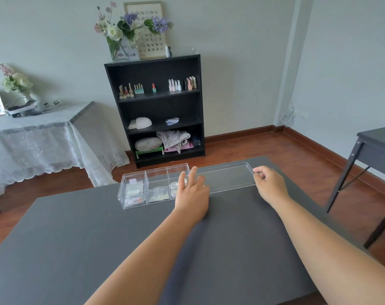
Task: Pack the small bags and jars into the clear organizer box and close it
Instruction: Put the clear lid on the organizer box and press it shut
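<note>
Right hand grip pinches the lid far edge — left hand fingers apart beside organizer box.

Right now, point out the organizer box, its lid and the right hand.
organizer box (pixel 133 202): head view, front wall of the leftmost compartment.
lid (pixel 229 178): head view, middle of the clear panel.
right hand (pixel 269 180): head view, back of the hand.

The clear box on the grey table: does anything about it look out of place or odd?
Nothing is spilled or broken. The organizer box is open, with small bags and a jar inside. Its lid lies flat on the table to the right of the box. The right hand pinches the lid's far corner; the left hand rests at the box's right end.
</note>
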`<state>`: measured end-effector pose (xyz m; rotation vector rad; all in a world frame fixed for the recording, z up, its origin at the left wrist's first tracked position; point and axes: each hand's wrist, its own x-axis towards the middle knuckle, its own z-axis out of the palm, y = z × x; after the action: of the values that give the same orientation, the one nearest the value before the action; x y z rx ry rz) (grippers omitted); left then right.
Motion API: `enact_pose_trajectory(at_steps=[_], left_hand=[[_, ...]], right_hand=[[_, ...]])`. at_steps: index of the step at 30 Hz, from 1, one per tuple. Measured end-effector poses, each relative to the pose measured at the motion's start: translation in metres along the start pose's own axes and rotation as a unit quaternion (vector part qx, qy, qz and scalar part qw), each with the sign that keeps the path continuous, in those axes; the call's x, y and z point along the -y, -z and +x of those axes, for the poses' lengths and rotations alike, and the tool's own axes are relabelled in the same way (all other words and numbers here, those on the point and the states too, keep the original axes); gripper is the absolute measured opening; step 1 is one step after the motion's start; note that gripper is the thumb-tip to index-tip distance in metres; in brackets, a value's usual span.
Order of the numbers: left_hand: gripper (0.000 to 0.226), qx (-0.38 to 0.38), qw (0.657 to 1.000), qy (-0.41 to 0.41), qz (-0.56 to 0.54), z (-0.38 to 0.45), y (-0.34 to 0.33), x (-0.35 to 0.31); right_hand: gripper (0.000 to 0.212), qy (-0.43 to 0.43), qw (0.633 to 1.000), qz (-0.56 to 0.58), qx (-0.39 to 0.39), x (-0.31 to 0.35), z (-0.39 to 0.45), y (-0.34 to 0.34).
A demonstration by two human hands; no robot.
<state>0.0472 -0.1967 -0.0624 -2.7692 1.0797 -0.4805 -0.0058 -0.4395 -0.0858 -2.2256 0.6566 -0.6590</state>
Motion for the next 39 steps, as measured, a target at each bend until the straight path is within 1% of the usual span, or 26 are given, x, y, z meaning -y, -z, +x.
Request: enact_pose_trajectory(at_steps=[5,9,12,14,15,16,17,18,20,22,24,26,28,29,31,33,36,38,39], left_hand=[[0.025,-0.015,0.999,0.016,-0.029,0.003,0.001,-0.013],[0.020,-0.050,0.993,0.026,-0.100,-0.002,0.001,-0.024],[0.017,-0.082,0.974,0.022,-0.208,-0.007,0.012,-0.028],[0.014,-0.086,0.950,0.023,-0.300,-0.013,0.026,-0.028],[0.014,-0.088,0.937,0.028,-0.336,-0.016,0.033,-0.028],[0.014,-0.092,0.926,0.034,-0.364,-0.020,0.039,-0.028],[0.015,-0.097,0.917,0.040,-0.384,-0.024,0.045,-0.027],[0.016,-0.101,0.910,0.044,-0.400,-0.028,0.050,-0.026],[0.016,-0.104,0.900,0.049,-0.421,-0.036,0.057,-0.024],[0.016,-0.103,0.897,0.048,-0.427,-0.043,0.062,-0.019],[0.015,-0.107,0.897,0.040,-0.427,-0.051,0.066,-0.008],[0.012,-0.123,0.887,0.027,-0.445,-0.058,0.070,0.008],[0.007,-0.148,0.860,0.033,-0.487,-0.067,0.075,0.026],[0.009,-0.158,0.841,0.046,-0.515,-0.072,0.076,0.036],[0.020,-0.168,0.804,0.078,-0.565,-0.081,0.076,0.055],[0.030,-0.183,0.779,0.110,-0.590,-0.090,0.072,0.069],[0.032,-0.238,0.755,0.164,-0.589,-0.101,0.065,0.083],[0.027,-0.276,0.721,0.213,-0.598,-0.107,0.062,0.090],[0.024,-0.288,0.702,0.239,-0.606,-0.109,0.060,0.094]], right_hand=[[0.024,-0.001,1.000,0.010,-0.007,-0.004,-0.007,0.006],[0.025,-0.031,0.998,0.049,-0.029,-0.009,-0.012,0.013],[0.023,-0.053,0.984,0.157,-0.067,-0.012,-0.020,0.023],[0.024,-0.061,0.959,0.266,-0.083,-0.012,-0.026,0.030],[0.027,-0.063,0.945,0.309,-0.086,-0.013,-0.028,0.033],[0.034,-0.063,0.936,0.336,-0.085,-0.014,-0.031,0.035],[0.041,-0.064,0.935,0.342,-0.075,-0.015,-0.034,0.037],[0.045,-0.060,0.940,0.330,-0.059,-0.015,-0.037,0.038],[0.048,-0.039,0.956,0.292,-0.017,-0.012,-0.044,0.039],[0.045,-0.015,0.959,0.284,0.014,-0.007,-0.052,0.037],[0.037,-0.001,0.955,0.294,0.022,0.000,-0.059,0.035],[0.026,0.011,0.949,0.314,0.021,0.009,-0.065,0.033],[0.016,0.020,0.941,0.336,0.026,0.019,-0.070,0.030],[0.013,0.024,0.938,0.344,0.030,0.023,-0.071,0.028],[0.008,0.031,0.932,0.359,0.040,0.033,-0.074,0.022],[0.003,0.037,0.927,0.370,0.054,0.044,-0.076,0.013],[0.017,0.039,0.922,0.380,0.063,0.069,-0.078,-0.001],[0.025,0.026,0.915,0.397,0.057,0.088,-0.079,-0.011],[0.024,0.014,0.911,0.408,0.050,0.096,-0.080,-0.016]])
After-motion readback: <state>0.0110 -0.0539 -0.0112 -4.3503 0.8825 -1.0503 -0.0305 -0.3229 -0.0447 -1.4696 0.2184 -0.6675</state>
